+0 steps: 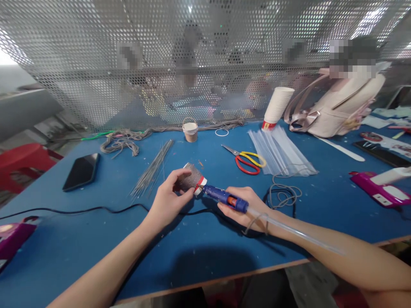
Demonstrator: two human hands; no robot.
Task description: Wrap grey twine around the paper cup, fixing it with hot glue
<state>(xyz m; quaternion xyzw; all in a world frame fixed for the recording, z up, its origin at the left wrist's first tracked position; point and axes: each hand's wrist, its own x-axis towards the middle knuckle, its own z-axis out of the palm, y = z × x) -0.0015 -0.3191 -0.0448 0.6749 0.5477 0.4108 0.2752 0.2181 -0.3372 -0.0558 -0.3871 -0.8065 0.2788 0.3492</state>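
My left hand (171, 194) is closed around a small paper cup (189, 177), tilted on its side and mostly wrapped in grey cord, with a red and white band bare at one end. In my right hand (245, 205) is a blue hot glue gun (224, 199), its nozzle at the cup's red band. A long clear glue stick (298, 231) sticks out of the gun's back, over my right forearm. Grey cord (284, 192) lies loosely coiled beyond my right wrist. Whether the nozzle touches the cup I cannot tell.
Scissors (245, 159), clear glue sticks (279, 152), stacked paper cups (278, 107) and a backpack (340, 102) lie right of centre. Thin wires (154, 167), a phone (81, 172) and a small basket (190, 131) are left and behind. A black cable (105, 209) crosses the blue table.
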